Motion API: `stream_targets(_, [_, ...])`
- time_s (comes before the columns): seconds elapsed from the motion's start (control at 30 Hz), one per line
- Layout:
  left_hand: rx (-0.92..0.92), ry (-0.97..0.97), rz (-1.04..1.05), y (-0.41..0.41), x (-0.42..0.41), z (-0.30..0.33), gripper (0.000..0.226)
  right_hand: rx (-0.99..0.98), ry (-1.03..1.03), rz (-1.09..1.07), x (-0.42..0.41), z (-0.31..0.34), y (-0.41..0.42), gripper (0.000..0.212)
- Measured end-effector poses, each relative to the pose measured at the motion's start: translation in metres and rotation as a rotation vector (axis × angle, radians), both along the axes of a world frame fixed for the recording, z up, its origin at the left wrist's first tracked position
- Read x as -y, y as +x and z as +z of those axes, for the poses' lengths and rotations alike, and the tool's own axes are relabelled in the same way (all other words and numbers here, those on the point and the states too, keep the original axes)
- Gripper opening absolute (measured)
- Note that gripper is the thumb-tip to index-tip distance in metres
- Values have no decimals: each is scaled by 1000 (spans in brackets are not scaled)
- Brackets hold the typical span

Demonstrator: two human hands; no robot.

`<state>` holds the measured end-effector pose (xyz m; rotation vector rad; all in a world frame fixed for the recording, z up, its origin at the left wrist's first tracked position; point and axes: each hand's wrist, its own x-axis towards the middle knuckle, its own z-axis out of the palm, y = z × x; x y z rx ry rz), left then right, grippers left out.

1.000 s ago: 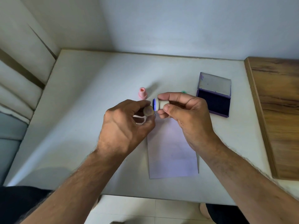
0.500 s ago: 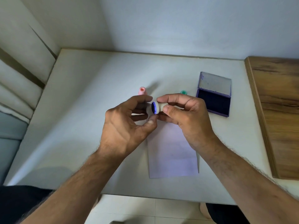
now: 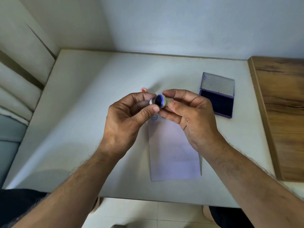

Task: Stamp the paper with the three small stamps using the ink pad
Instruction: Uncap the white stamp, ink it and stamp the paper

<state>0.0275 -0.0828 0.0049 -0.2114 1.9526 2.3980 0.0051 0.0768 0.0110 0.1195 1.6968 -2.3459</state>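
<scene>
Stamp (image 3: 160,100) sits pinched in my right hand (image 3: 187,112), inked face turned up so I can check it, above the paper (image 3: 174,150). My left hand (image 3: 131,116) grips its cap (image 3: 152,101), pulled just aside. Ink pad (image 3: 217,102) lies open nearby, ready.

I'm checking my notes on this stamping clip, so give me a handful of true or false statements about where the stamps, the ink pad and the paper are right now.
1. The ink pad lies open on the table. True.
2. The right hand holds a small stamp with its inked face showing. True.
3. The paper has no stamp marks yet. False: a blue round mark shows near its far edge.
4. The pink stamp is held in the left hand. False: it stands on the table beyond that hand.
5. The ink pad sits on the wooden board. False: it lies on the white table, beside the board.
</scene>
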Motion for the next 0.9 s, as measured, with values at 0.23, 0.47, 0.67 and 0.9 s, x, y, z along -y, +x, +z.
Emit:
stream_targets(0.23, [60, 73, 48, -2, 4, 0, 24, -231, 283, -6, 2, 7, 4, 27])
stream_targets(0.47, [108, 22, 66, -5, 2, 2, 29, -635, 680, -20, -1, 0, 3, 29])
stream_targets(0.67, [108, 15, 50, -4, 6, 0, 29, -683, 742, -56, -7, -2, 1, 28])
stream_targets(0.9, [48, 28, 31, -5, 10, -1, 33, -256, 466, 48, -8, 8, -1, 23])
